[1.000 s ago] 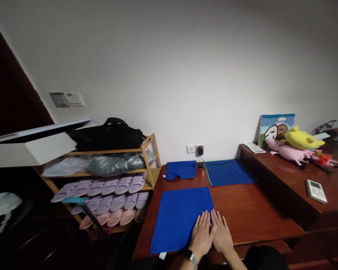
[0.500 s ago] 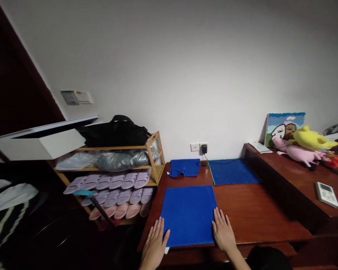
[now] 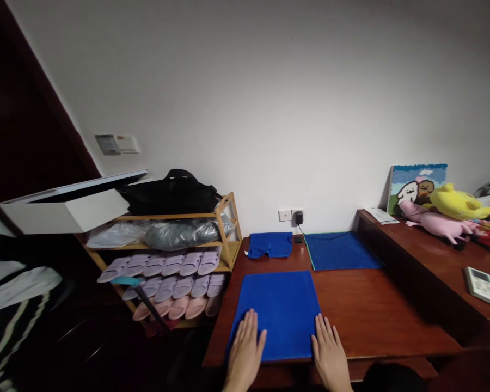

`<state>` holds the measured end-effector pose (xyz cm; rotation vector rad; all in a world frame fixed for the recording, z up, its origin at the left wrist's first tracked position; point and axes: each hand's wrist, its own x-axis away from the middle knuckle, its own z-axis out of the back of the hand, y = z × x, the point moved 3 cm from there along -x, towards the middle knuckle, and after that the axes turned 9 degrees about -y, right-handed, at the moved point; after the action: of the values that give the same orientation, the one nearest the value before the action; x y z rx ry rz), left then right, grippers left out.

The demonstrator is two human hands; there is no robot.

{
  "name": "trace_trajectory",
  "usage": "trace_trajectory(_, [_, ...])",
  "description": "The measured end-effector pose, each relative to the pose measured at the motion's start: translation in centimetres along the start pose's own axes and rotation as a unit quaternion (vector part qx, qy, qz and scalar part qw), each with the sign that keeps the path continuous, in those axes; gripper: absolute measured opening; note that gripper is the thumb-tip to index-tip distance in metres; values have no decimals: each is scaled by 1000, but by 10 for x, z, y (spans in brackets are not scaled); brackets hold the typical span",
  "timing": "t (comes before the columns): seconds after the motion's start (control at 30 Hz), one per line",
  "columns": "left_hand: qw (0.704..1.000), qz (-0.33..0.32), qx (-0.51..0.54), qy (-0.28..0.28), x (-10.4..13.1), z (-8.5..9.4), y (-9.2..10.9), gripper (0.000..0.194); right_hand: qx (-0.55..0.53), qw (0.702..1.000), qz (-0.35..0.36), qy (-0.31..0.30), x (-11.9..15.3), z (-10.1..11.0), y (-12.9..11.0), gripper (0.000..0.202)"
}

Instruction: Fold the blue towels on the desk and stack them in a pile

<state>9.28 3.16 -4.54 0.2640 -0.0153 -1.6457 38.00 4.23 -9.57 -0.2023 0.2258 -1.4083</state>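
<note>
**Blue cloth pressed flat, a hand at each near corner**

The blue cloth (image 3: 276, 313) lies spread as a neat rectangle on the near part of the wooden table (image 3: 371, 310), its front edge almost at the table's front edge. A second ago both hands sat side by side at its near right corner; half a second ago they had parted, the left one off the cloth's left edge. Now the left hand (image 3: 246, 348) has slid back onto the cloth at its near left corner, while the right hand (image 3: 329, 351) rests at the near right corner, partly on cloth and partly on wood. Both lie palm down with fingers stretched and slightly fanned, gripping nothing. To my eye this is a smoothing stroke carried outward, and the cloth already looks free of wrinkles.

The table is dark reddish wood with a dull shine, stepping up on the right to a raised shelf (image 3: 433, 261). The cloth looks soft and napped, matte, with square corners. Behind it lies a second flat cloth (image 3: 341, 251), darker blue with a thin green edge, and left of that a small crumpled blue cloth (image 3: 270, 245). A light wooden rack (image 3: 228, 239) of lilac and pink slippers stands left of the table. On the shelf lie plush toys (image 3: 449, 215) and a white remote (image 3: 482, 285).
</note>
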Motion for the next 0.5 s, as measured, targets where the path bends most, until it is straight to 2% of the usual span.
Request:
trace_trajectory(0.17, [976, -194, 58, -77, -19, -7, 127, 65, 11, 1000, 12, -11, 2, 1, 2, 62])
trace_trajectory(0.23, [970, -209, 73, -97, -24, -13, 158, 64, 10, 1000, 24, -13, 2, -1, 3, 60])
trace_trajectory(0.27, [970, -204, 76, -107, -26, -17, 164, 64, 8, 1000, 26, -11, 2, -2, 4, 60])
trace_trajectory(0.3, [971, -194, 78, -113, -27, -21, 165, 63, 6, 1000, 27, -7, 1, -3, 5, 60])
trace_trajectory(0.37, [975, -174, 73, -116, -25, -27, 149, 64, 3, 1000, 25, 2, 0, -6, 6, 60])
trace_trajectory(0.43, [983, -142, 58, -105, -21, -31, 113, 65, 1, 1000, 21, 6, -2, -8, 6, 61])
trace_trajectory(0.5, [993, -75, 35, -89, -14, -30, 63, 67, -1, 1000, 14, 8, -3, -8, 5, 63])
